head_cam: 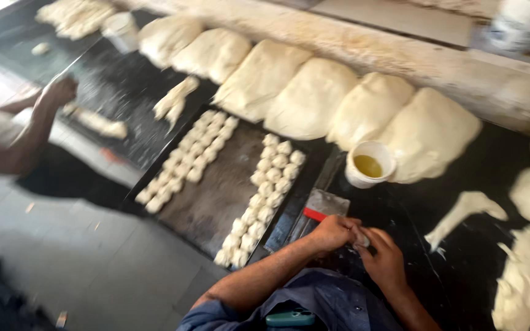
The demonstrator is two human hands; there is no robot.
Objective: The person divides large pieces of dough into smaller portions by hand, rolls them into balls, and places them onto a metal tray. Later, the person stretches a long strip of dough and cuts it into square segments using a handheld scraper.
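My left hand (334,233) and right hand (384,260) meet over the dark worktop (412,214), fingers of both pinched on a small piece of dough (361,240) between them; it looks like a little ball, though blur hides its shape. Just beyond my left hand lies a scraper (321,207) with a red handle, and past it a white cup (370,163) of yellow oil. A dark tray (216,196) holds rows of dough balls (268,190). Big dough mounds (311,98) line the wall. Another person's hand (59,92) works far left.

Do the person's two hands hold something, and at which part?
Both the left hand and the right hand pinch a small piece of dough between their fingertips; the exact hold is blurred.
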